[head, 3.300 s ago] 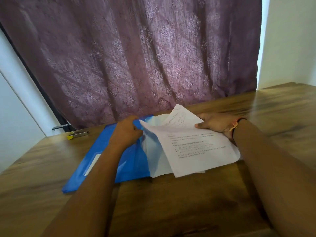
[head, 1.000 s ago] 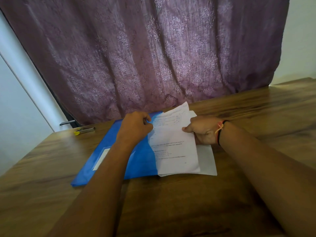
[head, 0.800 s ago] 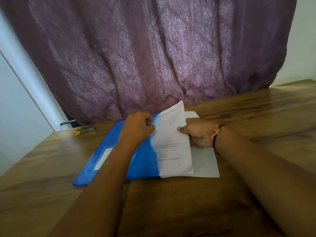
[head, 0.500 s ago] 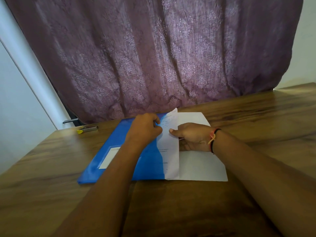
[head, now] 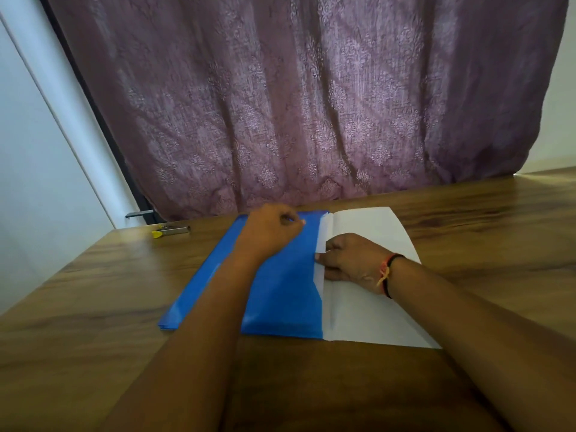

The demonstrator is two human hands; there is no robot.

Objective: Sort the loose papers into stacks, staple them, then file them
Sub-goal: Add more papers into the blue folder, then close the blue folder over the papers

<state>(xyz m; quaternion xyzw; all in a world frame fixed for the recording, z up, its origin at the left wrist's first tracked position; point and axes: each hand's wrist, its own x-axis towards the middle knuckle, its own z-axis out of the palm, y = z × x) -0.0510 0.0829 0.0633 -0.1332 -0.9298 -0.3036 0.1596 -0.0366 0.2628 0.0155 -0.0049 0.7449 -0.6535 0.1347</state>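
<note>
Printed sheet [head: 321, 235] has slid nearly under the blue folder [head: 280, 294], so I reckon we're filing: left hand [head: 268, 235] pinches its top edge, right hand [head: 352, 260] flat on the white papers [head: 367, 313] beside it, tucking those in comes next.

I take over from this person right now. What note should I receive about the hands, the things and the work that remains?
Left hand: fingers curled, it pinches the cover of the blue folder near its top edge.
Right hand: lies flat on the white papers and presses them down.
Things: the folder lies on the wooden table; the papers stick out from under its cover to the right. The stapler lies at the far left, in nobody's hand.
Done: papers gathered into one stack at the folder. Whether they are stapled cannot be seen.
Left: probably push the stack fully under the cover and close the folder.
</note>
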